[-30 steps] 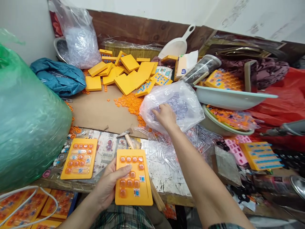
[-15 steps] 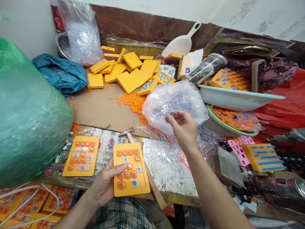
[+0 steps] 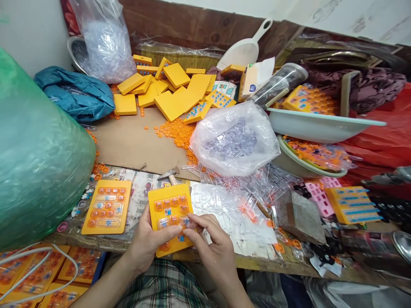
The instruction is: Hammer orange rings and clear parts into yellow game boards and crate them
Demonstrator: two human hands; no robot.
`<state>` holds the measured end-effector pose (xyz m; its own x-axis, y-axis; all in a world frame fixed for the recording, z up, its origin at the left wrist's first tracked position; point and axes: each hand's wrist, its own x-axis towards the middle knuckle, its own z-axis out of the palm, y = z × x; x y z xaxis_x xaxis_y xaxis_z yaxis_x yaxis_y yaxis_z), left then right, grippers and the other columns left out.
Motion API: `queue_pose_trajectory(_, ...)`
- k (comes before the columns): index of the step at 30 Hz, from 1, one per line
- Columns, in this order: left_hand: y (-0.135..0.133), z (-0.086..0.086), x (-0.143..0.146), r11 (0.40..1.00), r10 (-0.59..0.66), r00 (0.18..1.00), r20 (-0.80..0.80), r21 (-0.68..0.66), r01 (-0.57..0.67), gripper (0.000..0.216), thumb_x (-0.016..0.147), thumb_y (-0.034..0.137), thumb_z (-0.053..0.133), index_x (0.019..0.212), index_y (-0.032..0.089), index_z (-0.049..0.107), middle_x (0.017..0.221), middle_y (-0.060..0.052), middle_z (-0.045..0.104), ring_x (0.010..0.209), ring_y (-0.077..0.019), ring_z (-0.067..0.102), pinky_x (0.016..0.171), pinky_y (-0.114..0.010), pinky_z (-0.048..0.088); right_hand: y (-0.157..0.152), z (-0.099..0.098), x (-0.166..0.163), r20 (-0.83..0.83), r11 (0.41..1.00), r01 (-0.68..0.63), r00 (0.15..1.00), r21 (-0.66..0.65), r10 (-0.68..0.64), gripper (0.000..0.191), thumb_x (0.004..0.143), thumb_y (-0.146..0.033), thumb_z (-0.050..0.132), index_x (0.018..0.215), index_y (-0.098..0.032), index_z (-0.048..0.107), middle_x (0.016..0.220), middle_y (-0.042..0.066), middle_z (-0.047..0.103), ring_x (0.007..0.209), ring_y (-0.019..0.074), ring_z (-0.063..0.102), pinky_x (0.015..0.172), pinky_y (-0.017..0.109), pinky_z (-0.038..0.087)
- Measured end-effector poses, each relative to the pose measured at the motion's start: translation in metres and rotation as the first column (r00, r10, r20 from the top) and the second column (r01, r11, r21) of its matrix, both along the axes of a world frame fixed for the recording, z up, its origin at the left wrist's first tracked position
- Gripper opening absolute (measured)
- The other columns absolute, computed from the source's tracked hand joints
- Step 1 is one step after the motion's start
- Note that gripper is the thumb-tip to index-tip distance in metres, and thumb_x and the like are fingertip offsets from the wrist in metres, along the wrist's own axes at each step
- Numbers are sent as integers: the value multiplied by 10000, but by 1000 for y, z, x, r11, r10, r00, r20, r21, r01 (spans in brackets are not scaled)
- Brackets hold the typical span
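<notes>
My left hand [image 3: 144,241] is closed on a yellow plastic panel [image 3: 157,248], its thumb lying across the front. The panel bears orange buttons under clear caps and small blue-and-white pieces. My right hand [image 3: 212,241] is at the panel's right side, thumb and index finger nearly together around what looks like a small clear plastic piece [image 3: 185,220], partly hidden by the fingertips. A similar yellow panel [image 3: 125,201], fitted with orange buttons and long clear covers, lies on the bench to the left. Behind the held panel, a hammer [image 3: 169,173] shows its head.
An open white bag [image 3: 205,157] of small clear pieces sits beyond my hands. Loose orange rings [image 3: 180,133] and stacked yellow panels [image 3: 173,105] lie farther back. A big green bag [image 3: 45,158] bulges at left. A metal block [image 3: 305,218] and basins [image 3: 321,128] stand at right.
My right hand has come down and left from over the white bag to the panel. The left hand still holds the panel, slightly shifted in view.
</notes>
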<state>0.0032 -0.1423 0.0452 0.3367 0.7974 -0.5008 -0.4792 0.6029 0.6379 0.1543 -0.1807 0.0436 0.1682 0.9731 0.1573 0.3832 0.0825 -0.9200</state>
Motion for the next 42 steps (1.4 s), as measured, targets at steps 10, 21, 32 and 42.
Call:
queue_pose_trajectory(10,-7,-7,6,973,180,853,-490,216,-81,555,489,250,845,942,144,544,856,-73,709,717,-200,679,658,-284,554,3,-5,-10,-591,949,-4,784,-315,-193,276,637,-276,821,795,-238,598,906,-7,623,825,151,628,731,251,520)
queue_pose_trajectory(21,9,-13,-1,983,160,885,-437,150,-104,567,528,246,847,1007,134,564,942,-98,716,812,-233,692,731,-318,570,35,-5,-6,-550,901,-149,828,-407,-111,383,582,-258,846,776,-224,518,708,-46,610,676,122,600,620,227,486)
queue_pose_trajectory(32,15,-23,-6,985,109,994,-14,-132,-110,607,640,237,812,1151,139,499,1049,-135,705,878,-283,699,793,-437,577,189,21,20,539,994,-112,837,-3,96,240,817,-126,584,1049,-165,635,1077,95,671,972,221,637,883,376,503)
queue_pose_trajectory(42,23,-17,-10,964,69,996,54,-262,-53,431,693,316,769,1051,145,599,943,-97,735,923,-276,695,827,-375,563,225,12,-14,743,957,-289,637,-17,205,416,818,-56,539,1195,-210,617,1333,73,564,1178,221,549,978,360,439)
